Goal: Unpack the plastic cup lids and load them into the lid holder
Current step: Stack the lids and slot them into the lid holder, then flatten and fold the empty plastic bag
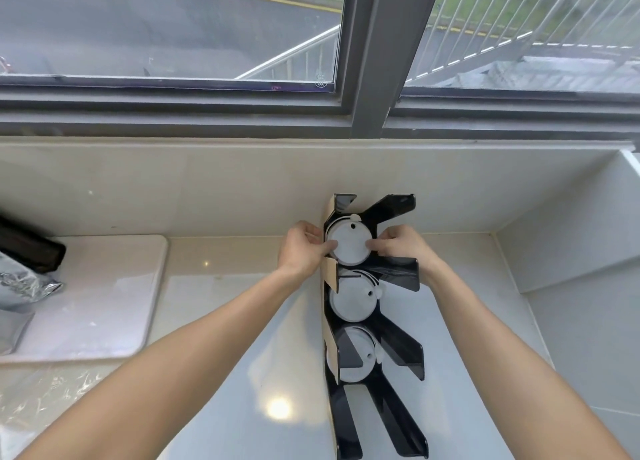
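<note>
A black lid holder [398,272] with angled slots stands on the counter, seen from above. A stack of white plastic cup lids [349,243] sits in its top slot. My left hand [304,248] grips the stack's left side with the thumb on the top lid. My right hand [398,245] grips its right side the same way. A second stack of white lids [349,302] fills the middle slot, and a third stack [356,355] lies in the slot below. The lowest slot near the frame's bottom looks empty.
A pale counter [242,321] runs under a window sill [207,127]. At the left lie a white mat [104,297], a silver foil bag [24,286] and a black object [27,248]. A clear plastic wrapper [45,397] lies at the lower left. A tiled side wall [561,238] closes the right.
</note>
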